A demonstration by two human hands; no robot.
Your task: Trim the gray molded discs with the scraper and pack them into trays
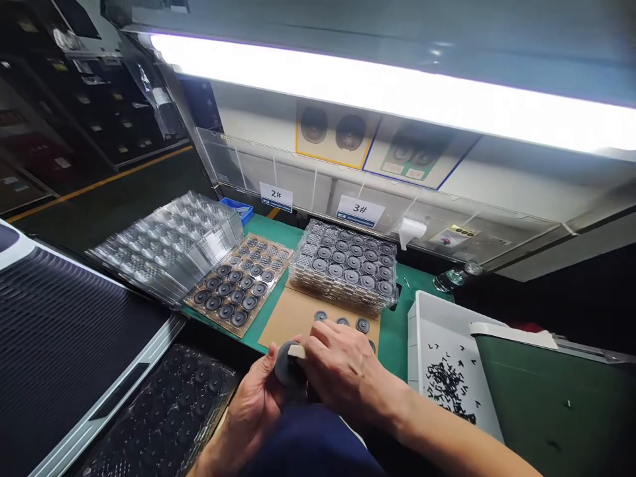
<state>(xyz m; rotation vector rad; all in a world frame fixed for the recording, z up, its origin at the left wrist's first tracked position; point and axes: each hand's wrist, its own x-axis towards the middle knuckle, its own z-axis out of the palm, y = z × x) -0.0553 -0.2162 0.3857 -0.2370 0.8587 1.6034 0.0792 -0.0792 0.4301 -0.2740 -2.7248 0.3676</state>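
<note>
My left hand [256, 397] is closed around a dark grey round disc [285, 364], held on edge above my lap. Over the disc's far side curls my right hand [342, 358], its fingers bent in against it. A short cream-coloured piece [297, 352] shows at my right fingertips; whether it is a finger cover or a separate strip I cannot tell. What those fingertips pinch is hidden. Just beyond my hands, several similar discs [362, 325] lie on a brown cardboard sheet [284, 318], partly covered by my right hand.
Behind the cardboard stands a stack of clear trays [342, 291] full of discs. Left of it are a partly filled tray [233, 288] and nested clear trays [163, 245]. A white bin [422, 311] with small black pieces [444, 384] and a glass jar [454, 277] sit right.
</note>
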